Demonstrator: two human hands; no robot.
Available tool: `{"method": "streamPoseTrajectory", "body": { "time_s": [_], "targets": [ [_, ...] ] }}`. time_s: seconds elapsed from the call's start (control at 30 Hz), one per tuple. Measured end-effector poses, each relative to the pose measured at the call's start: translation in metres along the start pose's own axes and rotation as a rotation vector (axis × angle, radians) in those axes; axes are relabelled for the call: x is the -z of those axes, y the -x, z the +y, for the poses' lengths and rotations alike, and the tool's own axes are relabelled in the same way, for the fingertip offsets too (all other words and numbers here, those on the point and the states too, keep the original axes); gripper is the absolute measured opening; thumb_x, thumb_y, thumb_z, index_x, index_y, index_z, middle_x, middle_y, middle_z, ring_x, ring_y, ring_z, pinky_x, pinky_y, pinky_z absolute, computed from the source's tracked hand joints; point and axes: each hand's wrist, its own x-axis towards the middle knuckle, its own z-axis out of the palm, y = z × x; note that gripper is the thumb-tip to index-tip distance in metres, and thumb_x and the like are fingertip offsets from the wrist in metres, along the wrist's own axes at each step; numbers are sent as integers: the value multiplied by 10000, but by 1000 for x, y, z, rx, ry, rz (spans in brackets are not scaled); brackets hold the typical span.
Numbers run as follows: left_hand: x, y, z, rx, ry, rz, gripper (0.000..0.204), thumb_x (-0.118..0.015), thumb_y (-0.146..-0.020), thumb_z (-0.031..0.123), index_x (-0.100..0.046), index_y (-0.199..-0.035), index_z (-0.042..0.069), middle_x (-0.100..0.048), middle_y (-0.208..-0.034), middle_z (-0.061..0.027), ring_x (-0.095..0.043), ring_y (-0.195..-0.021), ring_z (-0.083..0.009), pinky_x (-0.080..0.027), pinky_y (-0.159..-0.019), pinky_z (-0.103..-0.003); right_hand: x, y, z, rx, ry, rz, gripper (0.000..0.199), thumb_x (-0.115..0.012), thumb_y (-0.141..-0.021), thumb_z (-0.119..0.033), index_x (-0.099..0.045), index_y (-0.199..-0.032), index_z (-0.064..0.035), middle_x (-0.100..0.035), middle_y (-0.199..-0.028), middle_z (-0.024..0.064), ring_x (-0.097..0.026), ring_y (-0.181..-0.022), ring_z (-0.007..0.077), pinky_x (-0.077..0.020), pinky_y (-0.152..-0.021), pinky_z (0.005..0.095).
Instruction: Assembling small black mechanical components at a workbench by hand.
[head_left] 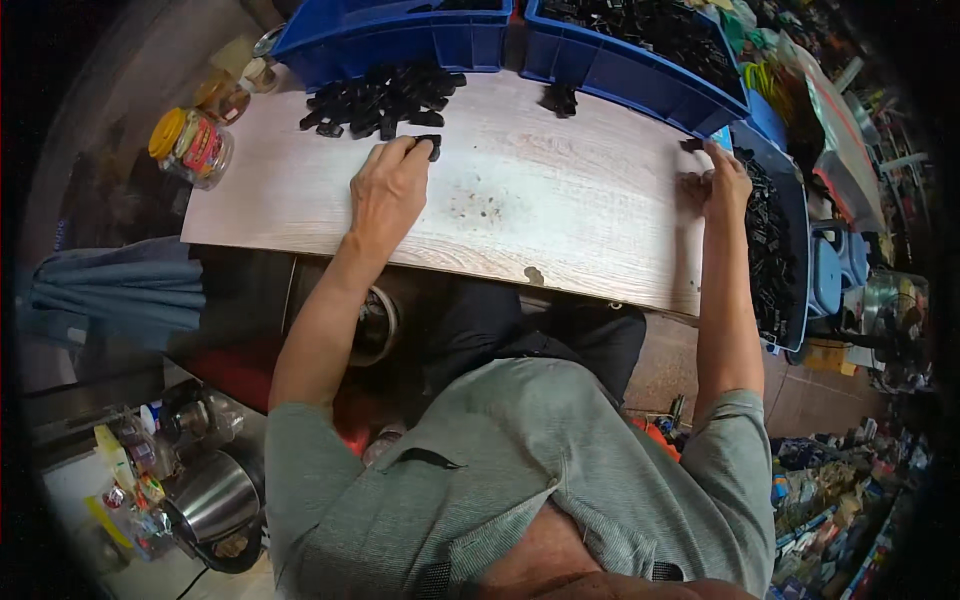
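Observation:
My left hand (388, 190) is closed at the front of a heap of small black plastic parts (385, 98). Its fingertips pinch one black plastic part (432, 146) just above the wood-patterned table (570, 200). Over the table's right edge, my right hand (725, 182) is bent with thumb and forefinger together. A small dark part (692, 145) shows at those fingertips; its exact shape is too small to make out. Between the hands, farther back, lies a little cluster of black parts (560, 99).
Two blue bins, one at back left (390, 40) and one at back right (640, 78), line the far edge. A third bin full of black parts (768, 255) stands beside the right edge. Jars (200, 150) sit at far left; a blue stool (828, 270) is at right.

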Motion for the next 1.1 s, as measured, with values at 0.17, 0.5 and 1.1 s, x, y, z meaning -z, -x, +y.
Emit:
{"method": "streamPoseTrajectory", "body": {
  "time_s": [0.17,0.5,1.1],
  "targets": [
    [-1,-2,12,33,29,9,163,-686,-878,65,-740,-1032,50,-682,-978,-89,-658,-900,-296,-566,-742,-395,-24,12,-5,-6,-11,-44,341,-851,-825,-280,-699,-990,-24,-497,-594,14,-586,-471,177,-583,-476,350],
    [-8,3,30,-28,79,7,193,-689,-841,20,-736,-1026,43,-651,-940,-90,-651,-887,-295,-573,-728,-390,-140,59,-30,42,327,-350,405,-901,-755,-359,-663,-927,-80,-529,-630,-5,-521,-491,116,-530,-453,301],
    [-8,-5,30,112,328,-85,234,-645,-852,14,-743,-1065,25,-681,-929,-145,-679,-862,-318,-571,-764,-405,-126,71,-29,-159,82,-431,282,-796,-828,-255,-660,-982,-62,-494,-594,6,-588,-496,184,-568,-463,358]
  ]
}}
